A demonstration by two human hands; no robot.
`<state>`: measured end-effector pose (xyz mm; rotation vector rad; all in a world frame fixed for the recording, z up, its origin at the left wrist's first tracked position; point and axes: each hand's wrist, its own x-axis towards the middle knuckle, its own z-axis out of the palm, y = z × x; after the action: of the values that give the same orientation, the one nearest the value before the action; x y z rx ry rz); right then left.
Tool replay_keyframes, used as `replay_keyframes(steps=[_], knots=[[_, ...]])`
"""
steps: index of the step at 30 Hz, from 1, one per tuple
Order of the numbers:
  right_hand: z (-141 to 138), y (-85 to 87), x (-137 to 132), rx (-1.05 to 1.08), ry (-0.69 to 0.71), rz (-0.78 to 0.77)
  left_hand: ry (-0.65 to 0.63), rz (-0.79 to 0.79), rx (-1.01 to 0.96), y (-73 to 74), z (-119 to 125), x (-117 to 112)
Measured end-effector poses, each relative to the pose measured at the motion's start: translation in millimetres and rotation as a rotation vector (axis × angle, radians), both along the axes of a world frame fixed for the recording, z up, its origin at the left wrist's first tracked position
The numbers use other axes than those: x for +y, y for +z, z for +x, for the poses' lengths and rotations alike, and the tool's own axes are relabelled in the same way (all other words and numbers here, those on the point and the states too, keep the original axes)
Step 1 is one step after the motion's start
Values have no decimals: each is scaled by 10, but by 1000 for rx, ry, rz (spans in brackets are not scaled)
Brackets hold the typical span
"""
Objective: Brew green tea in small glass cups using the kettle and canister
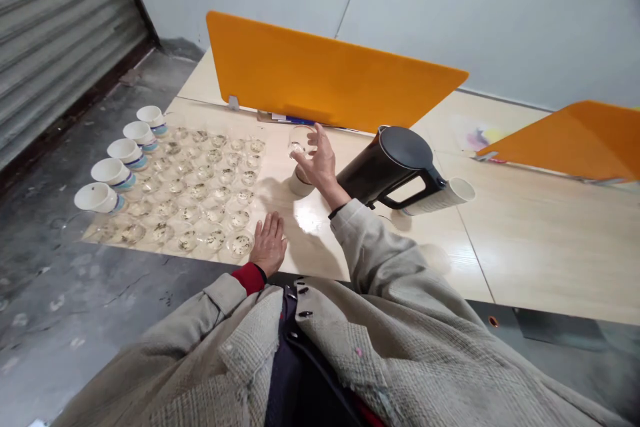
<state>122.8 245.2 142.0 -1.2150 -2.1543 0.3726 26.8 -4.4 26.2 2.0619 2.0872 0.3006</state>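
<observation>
My right hand (pixel 320 160) holds a clear plastic cup (pixel 295 135) above the table, thumb and fingers curved around its side. Just below it, partly hidden by this hand, stands a small pale round container (pixel 301 185). My left hand (pixel 269 243) lies flat on the tabletop near the front edge, fingers stretched out and holding nothing. Beside it, rows of clear plastic cups (pixel 240 242) cover the left part of the table, with small dark bits like dried leaves at their bottoms.
Several white paper cups (pixel 109 173) with blue bands line the left edge. A black kettle (pixel 385 160) stands right of my right forearm, with a stack of pale cups (pixel 450 195) behind its handle. An orange divider (pixel 330 73) runs along the back; another orange panel (pixel 580 140) is farther right.
</observation>
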Motion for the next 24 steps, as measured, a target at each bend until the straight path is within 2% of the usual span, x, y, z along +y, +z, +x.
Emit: replay_keyframes(steps=[4,9,14,24], knots=[[-321,-52,403,-104,-19,-79,7,24,-11,-40,-8,-11],[-577,-105,657,-100,-93,-236,-4,39,2,-68,-24,2],[-724,-160,797,-105,-144,-370,-2,14,35,-46,-23,23],[-975,-352,850,-225,-137,-473,-6,-1,18,-134,-43,23]])
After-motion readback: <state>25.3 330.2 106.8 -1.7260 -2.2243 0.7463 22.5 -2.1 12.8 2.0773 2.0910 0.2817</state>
